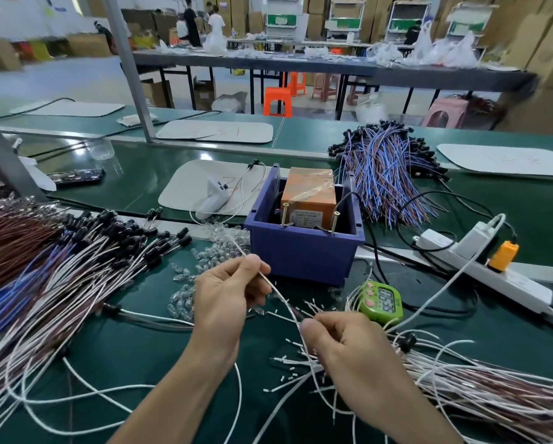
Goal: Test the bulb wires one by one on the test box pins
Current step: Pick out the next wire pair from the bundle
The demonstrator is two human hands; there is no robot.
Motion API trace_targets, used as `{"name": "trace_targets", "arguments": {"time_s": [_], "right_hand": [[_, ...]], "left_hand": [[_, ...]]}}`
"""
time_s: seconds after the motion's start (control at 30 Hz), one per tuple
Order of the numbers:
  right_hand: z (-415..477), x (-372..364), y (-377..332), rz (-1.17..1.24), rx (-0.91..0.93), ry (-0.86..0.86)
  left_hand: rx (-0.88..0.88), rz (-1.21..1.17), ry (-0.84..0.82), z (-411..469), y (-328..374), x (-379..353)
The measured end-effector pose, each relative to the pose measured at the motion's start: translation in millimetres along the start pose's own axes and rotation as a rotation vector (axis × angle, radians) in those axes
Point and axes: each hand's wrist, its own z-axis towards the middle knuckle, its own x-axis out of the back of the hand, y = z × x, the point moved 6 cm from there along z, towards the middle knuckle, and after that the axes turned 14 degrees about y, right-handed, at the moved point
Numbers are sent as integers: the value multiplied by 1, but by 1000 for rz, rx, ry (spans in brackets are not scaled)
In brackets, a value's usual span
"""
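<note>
1. Green table [159, 350] heaped with wire bundles [86, 270].
2. Left hand [227, 293] and right hand [342, 347] pinch one white bulb wire [281, 296] near the test box [304, 251].
3. Seemingly light, limp; grip near its ends.

both hands [224, 293] pinching white wire [281, 299]

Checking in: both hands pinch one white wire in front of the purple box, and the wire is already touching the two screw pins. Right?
Not quite. The head view shows the left hand and right hand pinching one white wire in front of the purple box, but the wire touches neither of the screw pins; it is held below and short of them.
</note>
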Motion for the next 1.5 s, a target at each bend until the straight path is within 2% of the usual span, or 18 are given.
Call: {"name": "trace_targets", "arguments": {"time_s": [0.17,0.33,0.7,1.2,1.27,1.33,1.43,1.5], "right_hand": [[8,18,-8,65,62,103],[21,44,-20,34,134,261],[65,64,-42,-291,268,200],[77,97,-40,-323,271,252],[74,99,-47,-237,277,219],[72,100,-51,-27,218,142],[70,99,-45,301,-27,-55],[69,101,-38,266,-87,-139]], "left_hand": [[-118,120,92,1,1,7],[-171,214,79,0,3,8],[-256,356,-18,-5,4,-2],[-333,375,-30,9,15,-10],[-344,371,-46,8,18,-12],[-343,362,-63,7,19,-14],[-336,346,-86,4,19,-18],[-318,329,-88,4,17,-19]]}}
